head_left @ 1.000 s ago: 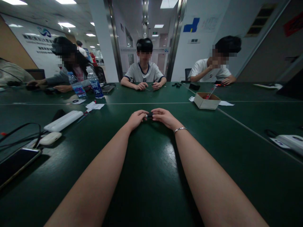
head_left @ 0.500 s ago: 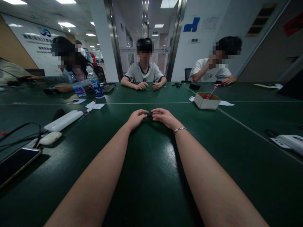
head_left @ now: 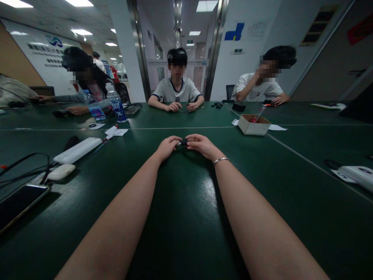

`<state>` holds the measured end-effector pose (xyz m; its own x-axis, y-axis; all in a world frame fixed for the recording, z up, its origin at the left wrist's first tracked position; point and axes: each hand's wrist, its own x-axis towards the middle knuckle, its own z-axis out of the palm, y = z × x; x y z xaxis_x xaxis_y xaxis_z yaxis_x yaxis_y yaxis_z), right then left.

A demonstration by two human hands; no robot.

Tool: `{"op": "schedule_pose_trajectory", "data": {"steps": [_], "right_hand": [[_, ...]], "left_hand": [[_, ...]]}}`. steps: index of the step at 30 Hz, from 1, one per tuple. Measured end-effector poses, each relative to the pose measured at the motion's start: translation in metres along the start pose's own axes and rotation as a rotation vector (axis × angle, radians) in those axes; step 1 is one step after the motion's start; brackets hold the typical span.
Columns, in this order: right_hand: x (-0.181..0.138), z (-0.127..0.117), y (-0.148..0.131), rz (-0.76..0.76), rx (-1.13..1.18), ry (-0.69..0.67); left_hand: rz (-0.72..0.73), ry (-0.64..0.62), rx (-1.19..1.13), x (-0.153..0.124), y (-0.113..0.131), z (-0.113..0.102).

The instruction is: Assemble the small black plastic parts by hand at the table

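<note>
A small dark object (head_left: 183,142) with a shiny bit at its left end is held between my two hands, just above or on the green table (head_left: 180,217). My left hand (head_left: 168,147) pinches its left end with thumb and fingers. On its right end, the fingers of my right hand (head_left: 202,144) are closed. A silver bracelet (head_left: 222,160) circles my right wrist. Fingers cover much of the object, and it is too small to tell its exact kind.
Left of my arms lie a white oblong device (head_left: 78,150), a white case (head_left: 61,172), a phone (head_left: 23,204) and black cables. Two water bottles (head_left: 117,105) stand further back. A small open box (head_left: 254,125) is at the right. Several people sit around the table.
The dark object has shifted slightly in my fingers, with more of its shiny left end showing. My arms stay nearly where they were; the whole view has moved a little.
</note>
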<state>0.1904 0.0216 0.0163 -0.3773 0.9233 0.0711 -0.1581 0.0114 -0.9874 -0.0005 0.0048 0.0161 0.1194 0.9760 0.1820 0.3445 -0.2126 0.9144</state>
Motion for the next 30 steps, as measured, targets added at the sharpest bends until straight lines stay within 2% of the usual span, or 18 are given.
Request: {"op": "schedule_pose_trajectory", "data": {"steps": [30], "right_hand": [[0.0011, -0.0002, 0.0009, 0.009, 0.0, 0.009]], "left_hand": [[0.059, 0.001, 0.024, 0.002, -0.0069, 0.0003]]}}
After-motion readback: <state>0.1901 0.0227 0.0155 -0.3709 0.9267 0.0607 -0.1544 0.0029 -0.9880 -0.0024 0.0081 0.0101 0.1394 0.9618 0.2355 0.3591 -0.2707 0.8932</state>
